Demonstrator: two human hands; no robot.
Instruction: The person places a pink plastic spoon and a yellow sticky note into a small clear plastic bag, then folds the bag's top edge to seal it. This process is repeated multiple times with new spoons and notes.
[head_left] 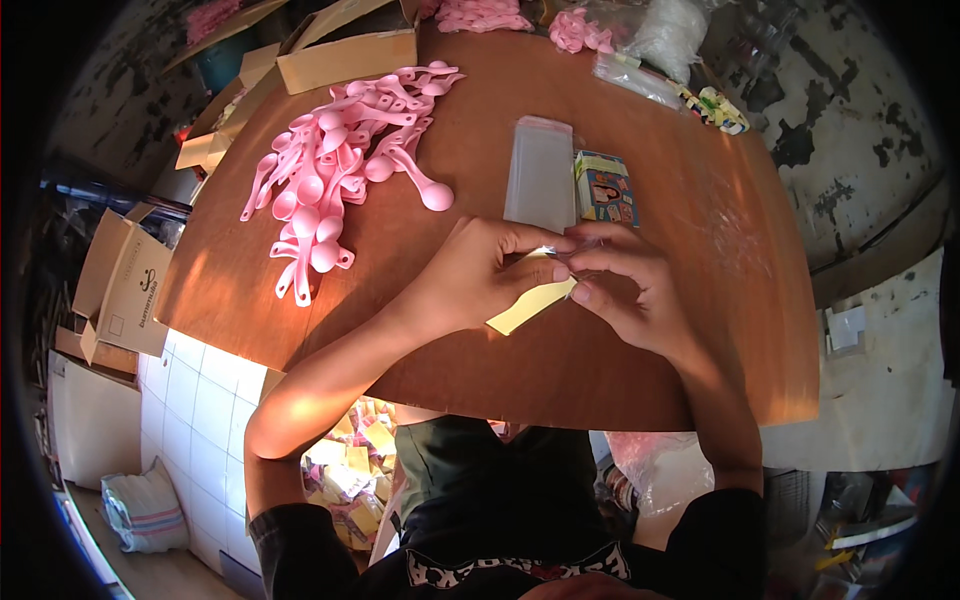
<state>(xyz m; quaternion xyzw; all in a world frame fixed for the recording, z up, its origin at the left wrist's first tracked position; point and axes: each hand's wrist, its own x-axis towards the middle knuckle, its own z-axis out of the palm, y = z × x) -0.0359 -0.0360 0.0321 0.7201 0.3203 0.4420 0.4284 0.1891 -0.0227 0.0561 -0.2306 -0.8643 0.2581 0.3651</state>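
My left hand [478, 272] pinches a yellow card [532, 306] between thumb and fingers, its lower end sticking out below. My right hand [630, 290] meets it at the card's upper end, its fingertips closed on a bit of clear plastic [592, 243]. Much of the plastic is hidden by the fingers. Just beyond my hands lies a stack of clear plastic bags [541, 172]. A stack of colourful printed cards [610, 192] stands against its right side. Left of these, pink spoons [310, 190] are heaped on the brown table [460, 370].
Open cardboard boxes [350, 58] stand at the far left edge. Along the far edge lie pink pieces [580, 32], bagged plastic [672, 45] and a folded strip bundle [718, 108]. Below the table at left is a pile of small yellow packets [352, 465].
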